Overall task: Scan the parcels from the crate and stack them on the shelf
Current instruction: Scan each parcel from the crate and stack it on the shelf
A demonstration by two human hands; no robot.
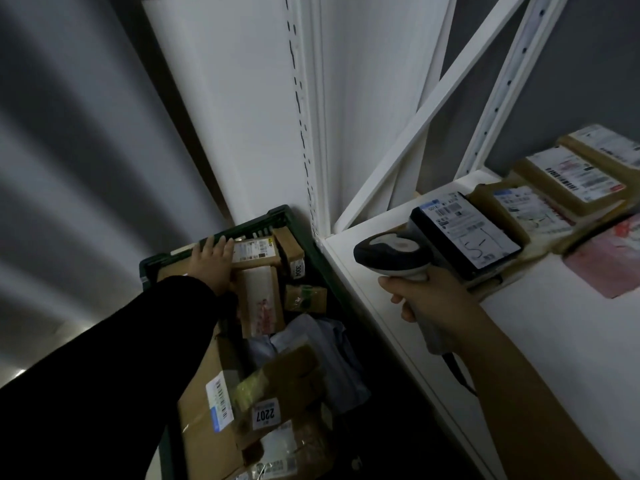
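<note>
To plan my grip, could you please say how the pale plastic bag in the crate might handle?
The pale plastic bag looks creased, so probably floppy. Its smooth film may slip. A box overlaps it, so it could snag.

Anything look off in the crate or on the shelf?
Nothing spilled or damaged. Parcels in the crate lie jumbled at all angles; those on the shelf overlap in a leaning row, not a flat stack. Right hand grips the scanner.

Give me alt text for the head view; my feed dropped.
The left hand rests on a cardboard parcel at the far end of a green crate full of parcels, while the right hand grips a barcode scanner at a white shelf. A row of labelled parcels lies on the shelf.
</note>
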